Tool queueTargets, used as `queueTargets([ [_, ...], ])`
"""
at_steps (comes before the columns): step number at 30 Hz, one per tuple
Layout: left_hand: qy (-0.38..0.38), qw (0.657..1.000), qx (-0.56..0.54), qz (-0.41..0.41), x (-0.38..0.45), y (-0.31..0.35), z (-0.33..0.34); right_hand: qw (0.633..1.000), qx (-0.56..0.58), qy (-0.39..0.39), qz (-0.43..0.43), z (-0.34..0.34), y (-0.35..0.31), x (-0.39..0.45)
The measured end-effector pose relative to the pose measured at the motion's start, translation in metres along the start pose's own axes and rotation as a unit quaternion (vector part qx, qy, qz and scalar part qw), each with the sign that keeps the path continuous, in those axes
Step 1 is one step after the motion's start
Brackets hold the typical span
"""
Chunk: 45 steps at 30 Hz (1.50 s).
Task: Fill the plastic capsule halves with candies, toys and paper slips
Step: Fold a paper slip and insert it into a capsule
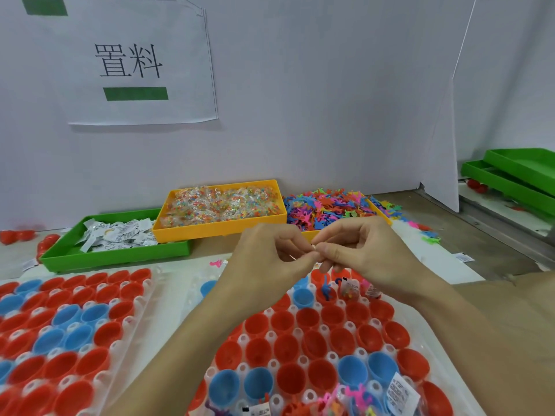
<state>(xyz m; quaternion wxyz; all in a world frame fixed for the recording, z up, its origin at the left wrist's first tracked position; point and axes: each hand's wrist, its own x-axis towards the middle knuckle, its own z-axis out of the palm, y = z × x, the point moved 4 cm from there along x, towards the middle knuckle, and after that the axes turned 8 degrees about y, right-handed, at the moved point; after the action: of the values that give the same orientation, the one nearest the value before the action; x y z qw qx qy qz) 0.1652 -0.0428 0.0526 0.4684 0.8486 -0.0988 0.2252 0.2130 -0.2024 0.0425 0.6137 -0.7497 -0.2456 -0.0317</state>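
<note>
Fingertips of the left hand (270, 259) and right hand (360, 253) meet above the right capsule tray (420, 331), pinching something small and pale between them; what it is cannot be told, probably a slip or packet being separated before dropping. Red and blue capsule halves (312, 343) sit open side up so items fall straight in; a few at the far and near rows already hold toys and candy. Supplies lie within reach on the bench: paper slips in the green bin (114, 256), candy packets in the yellow bin (219, 228), rubbery toys (327, 210) heaped beside.
</note>
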Motion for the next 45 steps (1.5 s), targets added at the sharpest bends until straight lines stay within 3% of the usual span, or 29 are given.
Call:
queueTargets([
  [5, -0.019, 0.998, -0.035, -0.048, 0.0, -0.009, 0.002, 0.999, -0.046, -0.023, -0.009, -0.001, -0.003, -0.002],
  [8, -0.011, 0.988, -0.102, -0.118, 0.0, -0.014, 0.003, 0.999, -0.043, -0.021, -0.015, -0.002, -0.007, -0.002],
  [11, -0.056, 0.975, -0.13, -0.169, -0.001, -0.016, 0.006, 0.999, -0.027, -0.019, -0.026, -0.002, -0.011, -0.003],
  [13, -0.069, 0.978, -0.116, -0.161, -0.002, -0.015, 0.007, 0.999, -0.03, -0.021, -0.032, -0.002, -0.012, -0.004],
  [18, -0.015, 0.989, -0.062, -0.13, 0.0, -0.014, 0.002, 0.999, -0.038, -0.011, -0.008, -0.004, -0.008, -0.002],
  [27, 0.018, 0.996, 0.083, -0.004, -0.002, -0.003, 0.006, 0.998, -0.068, -0.002, 0.018, -0.002, -0.003, -0.002],
  [32, -0.013, 0.997, 0.081, -0.006, -0.003, -0.005, 0.009, 0.996, -0.084, -0.009, 0.018, -0.006, -0.005, -0.003],
  [37, -0.082, 0.991, 0.1, -0.025, -0.002, -0.008, 0.003, 0.983, -0.181, -0.024, -0.002, -0.008, -0.009, -0.003],
  [45, -0.047, 0.993, 0.101, -0.033, 0.005, -0.008, -0.019, 0.952, -0.296, -0.07, -0.024, 0.001, -0.013, -0.006],
])
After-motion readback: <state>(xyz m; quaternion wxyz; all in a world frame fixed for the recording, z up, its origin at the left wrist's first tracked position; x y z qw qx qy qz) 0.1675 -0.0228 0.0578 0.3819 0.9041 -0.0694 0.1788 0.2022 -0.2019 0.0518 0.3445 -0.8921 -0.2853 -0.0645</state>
